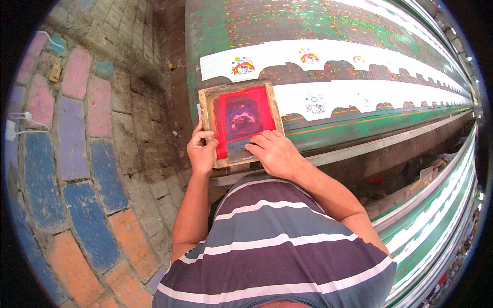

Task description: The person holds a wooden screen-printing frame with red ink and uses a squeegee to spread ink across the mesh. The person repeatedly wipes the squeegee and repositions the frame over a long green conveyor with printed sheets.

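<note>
My left hand (201, 149) grips the left side of a wooden-framed printing screen (279, 105), thumb over its rim. Red ink (222, 108) surrounds a darker stencil patch with a small design in the screen. My right hand (275, 154) curls over a greyish squeegee-like bar (237, 150) along the screen's near side; its exact edges are unclear. The screen lies at the left end of a white shaped strip (385, 92) with faint outline prints on the green table. Just behind it, another white strip (275, 54) carries colourful cartoon prints.
The long green table (334, 136), speckled with paint, runs off to the right, with a rail (349, 147) along its near edge. More tables with white strips (426, 215) are at lower right. Painted pavers (72, 138) and white cables (38, 126) are on the left.
</note>
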`<state>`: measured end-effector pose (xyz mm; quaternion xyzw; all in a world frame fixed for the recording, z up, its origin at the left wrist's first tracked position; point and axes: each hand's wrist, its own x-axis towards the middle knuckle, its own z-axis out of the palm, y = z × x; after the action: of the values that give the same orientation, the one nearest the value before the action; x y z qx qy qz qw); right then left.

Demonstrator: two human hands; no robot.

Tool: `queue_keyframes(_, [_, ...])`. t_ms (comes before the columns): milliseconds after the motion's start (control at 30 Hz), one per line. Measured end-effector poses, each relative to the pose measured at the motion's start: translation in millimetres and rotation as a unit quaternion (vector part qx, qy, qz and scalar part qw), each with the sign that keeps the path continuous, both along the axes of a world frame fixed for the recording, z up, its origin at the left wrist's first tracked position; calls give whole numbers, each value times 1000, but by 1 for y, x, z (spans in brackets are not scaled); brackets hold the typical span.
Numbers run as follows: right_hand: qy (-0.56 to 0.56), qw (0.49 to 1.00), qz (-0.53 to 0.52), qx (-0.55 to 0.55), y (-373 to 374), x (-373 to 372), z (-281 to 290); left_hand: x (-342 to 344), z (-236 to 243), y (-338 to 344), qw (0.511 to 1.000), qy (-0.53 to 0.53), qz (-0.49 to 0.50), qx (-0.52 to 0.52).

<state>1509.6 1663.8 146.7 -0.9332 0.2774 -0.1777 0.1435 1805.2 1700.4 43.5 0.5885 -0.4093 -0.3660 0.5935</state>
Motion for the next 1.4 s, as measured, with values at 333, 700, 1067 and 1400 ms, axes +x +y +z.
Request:
queue_keyframes(333, [79,994,41,60,-26,0,27,-8,0,-2,1000,-18,16,8])
queue_keyframes(700, [19,996,-26,79,-125,31,17,-10,1,-2,996,-92,18,-8])
queue_keyframes(1067, [-1,999,-50,-17,-90,37,-10,-12,7,-1,980,-196,19,-30])
queue_keyframes(1400, [-1,999,-28,14,6,18,5,-14,13,0,983,-181,24,-22])
